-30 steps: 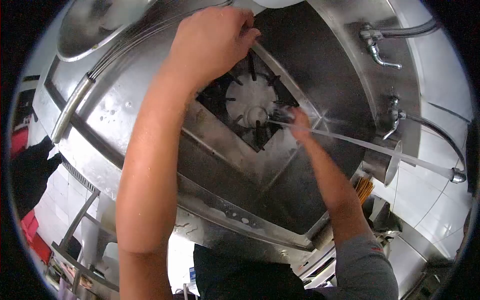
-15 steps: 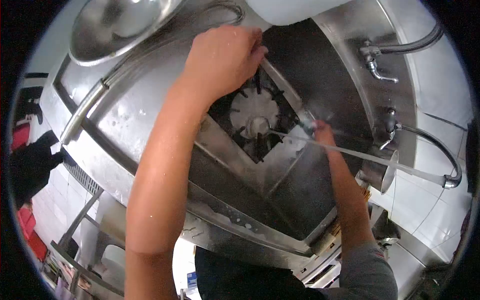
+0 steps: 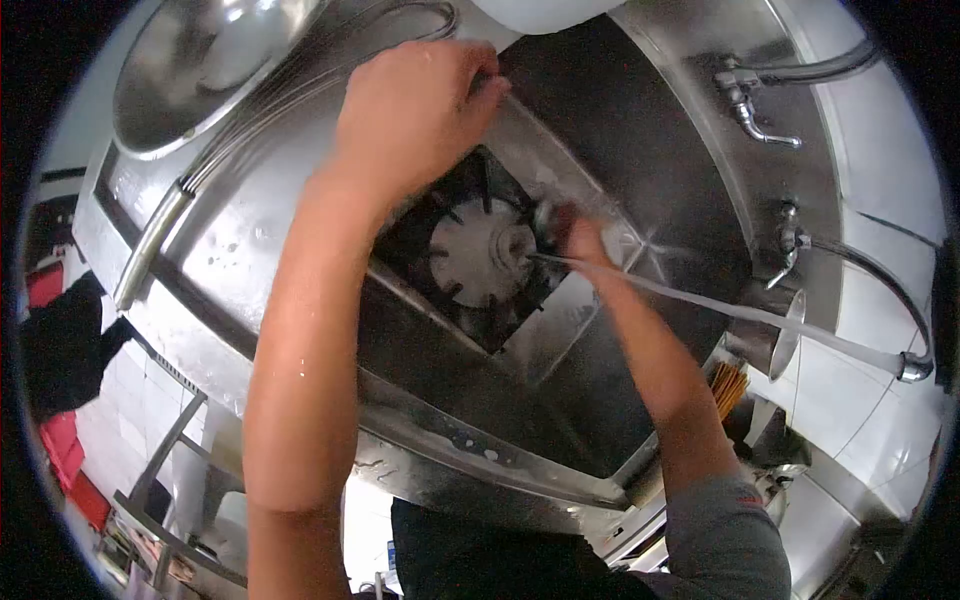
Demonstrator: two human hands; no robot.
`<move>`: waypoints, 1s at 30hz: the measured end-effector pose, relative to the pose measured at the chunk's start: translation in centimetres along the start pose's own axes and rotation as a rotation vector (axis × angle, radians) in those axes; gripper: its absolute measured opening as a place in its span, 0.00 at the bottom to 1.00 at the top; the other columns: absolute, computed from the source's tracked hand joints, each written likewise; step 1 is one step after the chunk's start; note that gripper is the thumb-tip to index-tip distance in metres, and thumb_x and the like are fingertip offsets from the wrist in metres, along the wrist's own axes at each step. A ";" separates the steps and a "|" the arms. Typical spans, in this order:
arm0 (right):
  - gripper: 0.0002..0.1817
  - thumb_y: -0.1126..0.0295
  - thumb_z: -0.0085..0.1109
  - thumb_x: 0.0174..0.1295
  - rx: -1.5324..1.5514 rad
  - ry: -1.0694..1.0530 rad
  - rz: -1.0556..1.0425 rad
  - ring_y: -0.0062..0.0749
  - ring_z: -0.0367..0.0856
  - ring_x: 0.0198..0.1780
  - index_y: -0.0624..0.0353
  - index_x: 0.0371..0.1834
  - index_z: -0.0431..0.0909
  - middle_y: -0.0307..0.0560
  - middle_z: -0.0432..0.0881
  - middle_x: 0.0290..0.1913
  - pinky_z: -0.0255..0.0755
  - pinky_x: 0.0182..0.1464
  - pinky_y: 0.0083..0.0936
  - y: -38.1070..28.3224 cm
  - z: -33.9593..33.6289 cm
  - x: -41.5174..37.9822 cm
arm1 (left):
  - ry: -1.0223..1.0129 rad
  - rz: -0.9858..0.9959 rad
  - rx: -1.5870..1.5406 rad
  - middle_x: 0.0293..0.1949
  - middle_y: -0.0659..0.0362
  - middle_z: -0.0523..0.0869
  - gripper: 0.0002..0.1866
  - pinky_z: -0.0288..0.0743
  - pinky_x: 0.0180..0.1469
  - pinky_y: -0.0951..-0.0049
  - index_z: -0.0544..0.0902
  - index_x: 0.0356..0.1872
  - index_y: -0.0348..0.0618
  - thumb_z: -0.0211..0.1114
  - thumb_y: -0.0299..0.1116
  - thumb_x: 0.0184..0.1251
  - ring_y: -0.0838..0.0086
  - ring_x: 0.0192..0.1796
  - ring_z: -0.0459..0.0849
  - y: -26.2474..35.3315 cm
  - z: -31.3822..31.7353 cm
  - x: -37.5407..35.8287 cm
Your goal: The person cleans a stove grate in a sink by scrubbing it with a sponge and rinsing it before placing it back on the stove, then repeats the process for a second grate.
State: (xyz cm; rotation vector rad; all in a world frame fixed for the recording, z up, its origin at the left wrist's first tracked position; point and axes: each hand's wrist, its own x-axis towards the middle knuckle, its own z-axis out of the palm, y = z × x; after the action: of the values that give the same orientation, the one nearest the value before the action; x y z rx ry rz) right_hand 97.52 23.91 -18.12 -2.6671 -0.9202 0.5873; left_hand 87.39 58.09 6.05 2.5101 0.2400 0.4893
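A square metal tray (image 3: 560,150) with a round burner (image 3: 470,262) and black pan supports lies in a dark steel basin. At the tray's far corner my left hand (image 3: 415,110) is closed, its fingers curled on the metal edge. My right hand (image 3: 580,238), blurred, is closed at the tray's right side beside the burner. A small shiny piece shows at its fingers, too smeared to identify. A stream of water (image 3: 690,297) from the right-hand tap (image 3: 912,366) falls onto the burner beside my right hand.
A large metal bowl (image 3: 145,110) and a wire whisk (image 3: 155,240) lie on the steel counter at left. A white container (image 3: 550,12) stands at the top. Another tap (image 3: 750,120) and a metal cup (image 3: 785,335) are at right. Dark clothing shows at far left.
My right hand has moved left, from the tray's outer edge to beside the burner. My left hand stays on the corner; the whole view has shifted slightly.
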 end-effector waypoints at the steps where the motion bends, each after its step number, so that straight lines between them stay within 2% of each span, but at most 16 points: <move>1: 0.18 0.79 0.59 0.55 0.004 0.010 -0.002 0.56 0.79 0.52 0.60 0.51 0.79 0.59 0.81 0.51 0.73 0.55 0.45 0.2 -0.7 -0.9 | 0.004 0.009 0.006 0.31 0.49 0.85 0.10 0.77 0.41 0.51 0.84 0.36 0.45 0.63 0.40 0.62 0.50 0.40 0.84 0.1 -0.2 0.2; 4: 0.19 0.79 0.61 0.54 -0.079 -0.102 -0.106 0.55 0.79 0.52 0.60 0.51 0.79 0.58 0.81 0.51 0.73 0.54 0.44 2.6 -4.3 -4.7 | -0.014 -0.020 -0.053 0.31 0.48 0.86 0.11 0.77 0.42 0.51 0.85 0.36 0.45 0.63 0.40 0.62 0.50 0.39 0.85 0.1 -0.6 -0.3; 6: 0.20 0.79 0.62 0.52 -0.410 -0.392 0.114 0.57 0.78 0.53 0.60 0.52 0.79 0.59 0.81 0.50 0.73 0.55 0.44 3.8 -6.1 -4.9 | -0.003 0.028 -0.024 0.30 0.48 0.85 0.12 0.76 0.40 0.53 0.84 0.40 0.46 0.62 0.42 0.66 0.49 0.36 0.84 -0.3 -0.4 -0.2; 7: 0.20 0.79 0.62 0.52 -0.420 -0.398 0.101 0.57 0.78 0.53 0.60 0.52 0.79 0.59 0.81 0.50 0.73 0.55 0.44 3.0 -5.2 -4.3 | 0.005 0.013 -0.023 0.30 0.48 0.85 0.12 0.76 0.40 0.53 0.84 0.40 0.46 0.62 0.42 0.66 0.49 0.36 0.84 -0.4 -0.5 -0.3; 9: 0.21 0.77 0.64 0.51 0.010 0.069 -0.107 0.60 0.78 0.54 0.60 0.52 0.79 0.61 0.82 0.47 0.73 0.55 0.44 0.2 -1.9 -3.5 | -0.017 0.015 0.003 0.31 0.47 0.85 0.12 0.77 0.41 0.53 0.84 0.40 0.46 0.62 0.42 0.66 0.49 0.37 0.84 -0.1 -0.5 -0.3; 10: 0.21 0.77 0.64 0.51 0.017 0.068 -0.098 0.60 0.78 0.54 0.60 0.52 0.79 0.61 0.82 0.47 0.73 0.55 0.44 -0.4 -1.4 -3.8 | -0.028 0.020 0.002 0.31 0.47 0.85 0.12 0.77 0.41 0.53 0.84 0.40 0.46 0.62 0.42 0.66 0.49 0.37 0.84 0.1 -0.2 -0.4; 12: 0.19 0.75 0.63 0.52 -0.028 -0.066 0.071 0.60 0.78 0.53 0.60 0.50 0.80 0.62 0.81 0.47 0.73 0.55 0.45 -2.0 -0.9 -2.6 | -0.036 -0.006 -0.036 0.32 0.47 0.86 0.12 0.77 0.42 0.52 0.84 0.41 0.46 0.62 0.42 0.66 0.49 0.38 0.84 -0.3 -0.5 -0.3; 14: 0.15 0.74 0.62 0.53 -0.452 -0.315 0.121 0.58 0.79 0.53 0.61 0.46 0.82 0.62 0.81 0.47 0.74 0.54 0.44 1.0 -3.3 -2.7 | -0.048 -0.006 -0.028 0.33 0.48 0.86 0.12 0.77 0.43 0.52 0.84 0.41 0.46 0.62 0.42 0.65 0.49 0.39 0.84 -0.4 -0.3 -0.6; 15: 0.15 0.75 0.60 0.53 -0.360 -0.278 0.155 0.58 0.79 0.53 0.62 0.45 0.81 0.62 0.81 0.46 0.74 0.54 0.43 3.6 -5.0 -3.3 | -0.048 -0.001 -0.018 0.34 0.48 0.86 0.12 0.77 0.43 0.52 0.84 0.41 0.46 0.62 0.42 0.65 0.49 0.39 0.84 -0.5 -0.5 -0.3; 17: 0.14 0.76 0.59 0.53 -0.276 -0.255 0.156 0.58 0.79 0.53 0.63 0.45 0.81 0.63 0.81 0.46 0.74 0.54 0.43 2.4 -6.6 -2.0 | -0.023 -0.011 0.016 0.34 0.48 0.86 0.13 0.77 0.44 0.52 0.84 0.41 0.46 0.62 0.42 0.65 0.49 0.40 0.84 -0.4 -0.7 0.0; 19: 0.19 0.76 0.58 0.53 -0.030 0.087 -0.074 0.56 0.79 0.54 0.65 0.51 0.77 0.62 0.81 0.48 0.74 0.55 0.42 1.0 -6.2 -1.5 | -0.044 -0.012 0.019 0.34 0.48 0.86 0.13 0.77 0.44 0.51 0.85 0.41 0.46 0.62 0.43 0.65 0.49 0.41 0.84 0.0 -0.3 -0.8; 21: 0.25 0.77 0.58 0.55 0.269 0.070 -0.141 0.52 0.78 0.56 0.66 0.59 0.71 0.61 0.79 0.54 0.72 0.57 0.40 0.5 -0.3 2.8 | -0.053 -0.043 -0.003 0.34 0.48 0.86 0.13 0.77 0.45 0.51 0.85 0.41 0.46 0.62 0.43 0.65 0.50 0.41 0.85 0.1 -0.5 -0.3; 23: 0.25 0.76 0.56 0.60 -0.150 0.028 -0.150 0.51 0.76 0.58 0.65 0.62 0.69 0.59 0.75 0.59 0.71 0.59 0.40 -10.1 -2.2 5.7 | -0.045 -0.021 0.029 0.34 0.48 0.86 0.13 0.77 0.45 0.50 0.85 0.41 0.46 0.62 0.43 0.65 0.49 0.41 0.85 0.0 -0.4 -0.3; 27: 0.24 0.75 0.54 0.59 -0.174 0.000 -0.103 0.55 0.75 0.57 0.65 0.61 0.70 0.60 0.77 0.55 0.69 0.60 0.41 -4.5 3.3 4.8 | -0.061 -0.018 0.019 0.32 0.48 0.86 0.12 0.78 0.44 0.50 0.85 0.41 0.46 0.62 0.42 0.64 0.49 0.39 0.85 -0.2 -0.2 -0.2; 30: 0.24 0.74 0.53 0.59 -0.247 0.006 -0.104 0.58 0.74 0.56 0.65 0.61 0.70 0.61 0.78 0.52 0.68 0.61 0.42 -4.8 1.2 5.3 | -0.091 -0.045 -0.010 0.32 0.48 0.86 0.12 0.78 0.43 0.51 0.85 0.41 0.46 0.63 0.42 0.64 0.49 0.39 0.85 -0.2 -0.5 -0.1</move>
State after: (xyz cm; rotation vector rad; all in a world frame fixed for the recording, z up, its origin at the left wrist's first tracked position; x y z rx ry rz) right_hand 98.25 31.07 -18.92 -2.8097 -1.1915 0.4693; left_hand 87.12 58.45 6.30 2.5041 0.2581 0.3567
